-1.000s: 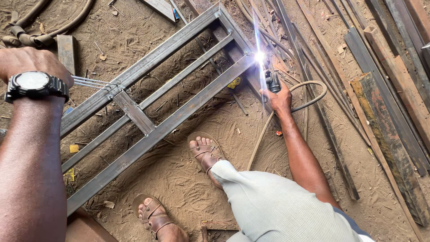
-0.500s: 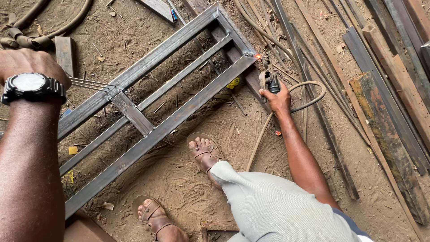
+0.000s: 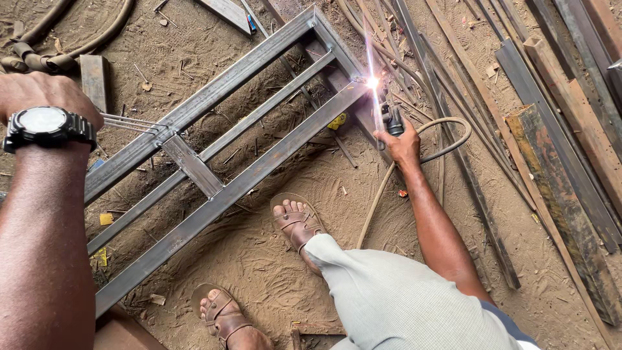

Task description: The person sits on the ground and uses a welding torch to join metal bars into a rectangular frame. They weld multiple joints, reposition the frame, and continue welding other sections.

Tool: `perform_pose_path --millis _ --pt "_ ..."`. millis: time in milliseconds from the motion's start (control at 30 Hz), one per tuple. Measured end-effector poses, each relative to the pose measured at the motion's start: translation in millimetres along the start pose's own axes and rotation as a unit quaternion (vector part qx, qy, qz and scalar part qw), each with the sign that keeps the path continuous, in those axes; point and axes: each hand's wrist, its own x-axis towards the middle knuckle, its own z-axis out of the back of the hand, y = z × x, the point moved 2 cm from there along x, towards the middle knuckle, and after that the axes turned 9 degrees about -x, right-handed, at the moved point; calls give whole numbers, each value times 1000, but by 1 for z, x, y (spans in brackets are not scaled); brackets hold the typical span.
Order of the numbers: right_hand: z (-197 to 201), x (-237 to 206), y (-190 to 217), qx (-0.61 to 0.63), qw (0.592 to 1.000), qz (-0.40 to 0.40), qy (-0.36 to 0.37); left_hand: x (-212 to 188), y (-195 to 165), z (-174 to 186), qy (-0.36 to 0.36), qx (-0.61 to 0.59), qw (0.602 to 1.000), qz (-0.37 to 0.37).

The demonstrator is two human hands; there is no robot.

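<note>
A long steel frame (image 3: 259, 175) of rectangular tubes lies on the sandy ground, running from lower left to upper right. My right hand (image 3: 403, 146) grips a dark welding electrode holder (image 3: 391, 119); its rod touches the frame's far right corner, where a bright arc (image 3: 372, 82) burns. A hose-like cable (image 3: 447, 139) loops away from the holder. My left hand (image 3: 42, 91), with a black wristwatch (image 3: 45, 124), is closed around a few thin welding rods (image 3: 133, 123) that stick out over the frame's left rail.
My sandalled feet (image 3: 295, 220) stand on the sand beside the frame. Long metal bars and rusty beams (image 3: 551, 142) lie to the right. A thick hose (image 3: 45, 58) and a small block (image 3: 94, 76) sit at the upper left. Scraps litter the ground.
The arc, bright a second ago and out half a second ago, burns again at the frame's corner. My right hand has shifted slightly toward the joint.
</note>
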Motion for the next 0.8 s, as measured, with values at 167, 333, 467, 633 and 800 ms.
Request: perform_pose_path --millis 167,333,467,633,800 --pt "0 1 1 29 999 35 3 4 -1 -2 12 21 1000 -6" --pt "2 -1 4 36 999 27 14 5 -1 -1 17 14 1000 -5" --pt "0 1 6 33 999 21 20 6 0 0 15 7 1000 -4" --pt "-2 2 5 30 999 26 17 7 0 0 10 2 1000 0" --pt "-2 2 6 25 999 24 18 9 0 2 8 -5 1000 1"
